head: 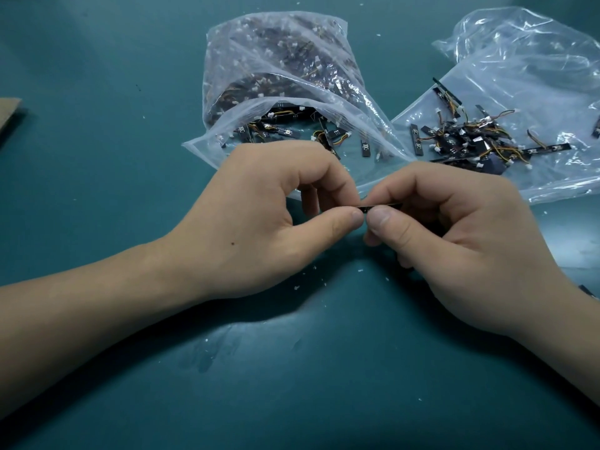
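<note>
My left hand and right hand meet above the near centre of the teal worktop. Between them is a thin black strip board, seen edge-on and lying roughly level. The fingers of both hands are curled, each thumb and forefinger pinching one end of it, and the thumb tips are almost touching.

Just beyond my hands lies a clear bag, its mouth open towards me, filled with similar boards and wires. To the far right, a second bag lies flat with loose boards heaped on it. A piece of cardboard sits at the left edge. White flecks are scattered over the worktop.
</note>
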